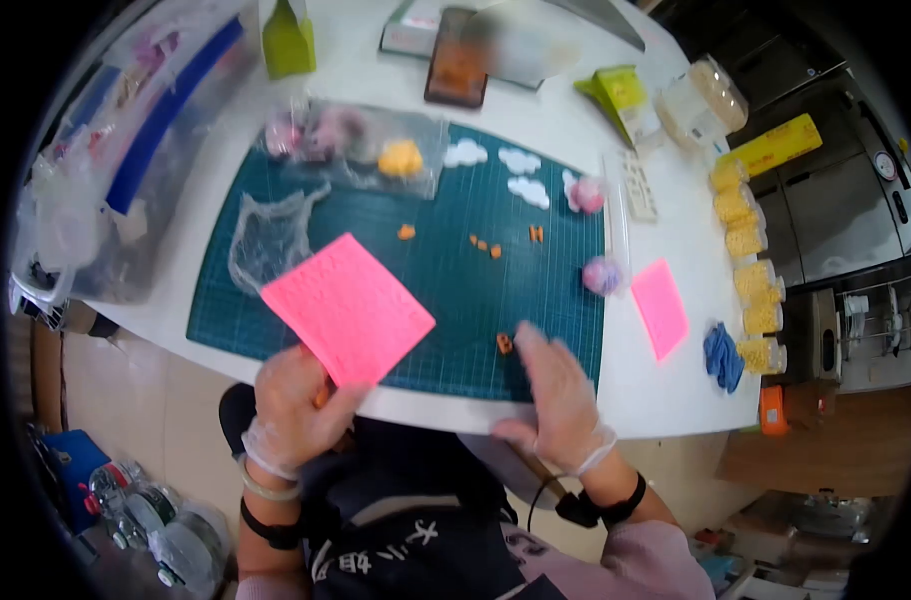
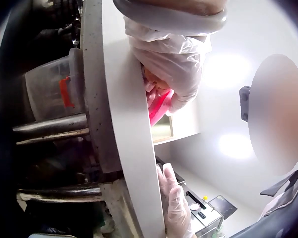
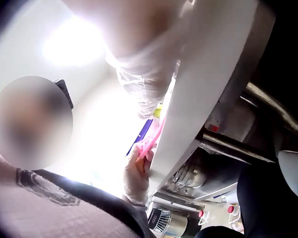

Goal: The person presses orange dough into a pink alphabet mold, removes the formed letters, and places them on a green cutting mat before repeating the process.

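Note:
My gloved left hand [image 1: 294, 405] pinches a bright pink square sheet [image 1: 350, 308] by its near corner, over the front edge of the cutting mat. A bit of orange [image 1: 323, 393] shows between that hand's fingers, its shape mostly hidden. In the left wrist view the pink sheet [image 2: 160, 108] sticks out from the curled fingers. My gloved right hand [image 1: 559, 400] has its fingers extended over the mat's front right, thumb apart. Right by its fingertips lies a small orange piece with dark marks [image 1: 505, 343]. More small orange pieces [image 1: 495, 251] lie farther back.
On the green mat [image 1: 446, 300] lie white cloud shapes [image 1: 521, 160], pink-purple balls [image 1: 602, 275], a crumpled clear bag [image 1: 268, 240] and a filled bag [image 1: 351, 150]. Around it are a second pink sheet [image 1: 660, 308], a blue cloth [image 1: 723, 357], yellow-filled jars [image 1: 746, 240] and a plastic bin [image 1: 141, 190].

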Motion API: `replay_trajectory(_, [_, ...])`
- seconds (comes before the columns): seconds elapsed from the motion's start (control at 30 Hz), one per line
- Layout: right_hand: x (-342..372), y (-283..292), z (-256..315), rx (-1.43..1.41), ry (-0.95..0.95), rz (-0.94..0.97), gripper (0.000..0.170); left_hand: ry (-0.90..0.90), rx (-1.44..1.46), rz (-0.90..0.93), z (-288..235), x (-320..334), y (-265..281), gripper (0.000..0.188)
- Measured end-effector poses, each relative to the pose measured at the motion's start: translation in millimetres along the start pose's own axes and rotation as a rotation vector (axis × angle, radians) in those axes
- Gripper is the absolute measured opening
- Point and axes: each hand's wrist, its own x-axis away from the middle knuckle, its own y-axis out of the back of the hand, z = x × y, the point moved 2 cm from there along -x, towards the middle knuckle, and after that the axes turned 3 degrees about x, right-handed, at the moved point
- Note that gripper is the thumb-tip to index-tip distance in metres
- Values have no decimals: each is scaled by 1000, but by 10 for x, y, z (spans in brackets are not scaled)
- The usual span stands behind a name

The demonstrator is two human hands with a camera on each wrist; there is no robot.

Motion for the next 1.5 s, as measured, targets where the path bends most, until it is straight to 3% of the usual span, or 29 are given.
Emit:
replay_trajectory(0.03, [31,-21,-28,19,0,-80,100,8,0,14,34,26,2,14])
replay_trajectory(0.13, [30,-20,-42,-17,-17,-62,102,73,48,57,24,33,-21,15])
replay_trajectory(0.2, [32,-54,-19,-9,-12,-32,103,42,19,-17,-4,29,-21,15])
replay_trajectory(0.57, [-60,-55,115,112,-4,37,98,-7,68,-21,12,29,-35,16])
replay_trajectory(0.67, [-78,-22,81,36,-32,43,99,-8,51,-35,14,24,-36,16])
replay_trajectory(0.73, [-50,-12,-1,-223,-52,-38,99,-2,47,-26,30,37,-30,16])
replay_trajectory(0.77, [-35,-39,-2,-224,-54,-38,99,-2,47,-24,28,44,-29,16])
replay_trajectory(1.07, [-33,-74,156,148,-36,29,101,-8,7,-24,16,41,-29,16])
replay_trajectory(1.17, [-24,-56,110,49,-65,27,101,-17,21,-38,5,17,-39,16])
replay_trajectory(1.23, [32,-66,-5,-430,-133,-205,103,13,45,-24,-8,14,-30,15])
replay_trajectory(1.27, [46,-75,-21,-432,-135,-203,103,17,45,-23,-1,30,-31,15])
replay_trajectory(1.37, [42,-62,-6,-291,-109,-182,102,22,66,4,15,12,-45,15])
replay_trajectory(1.43, [-11,-92,118,24,-87,25,100,3,41,-9,0,-1,-42,15])
replay_trajectory(1.5, [4,-167,133,86,-69,5,101,3,37,-12,-15,-1,-34,15])
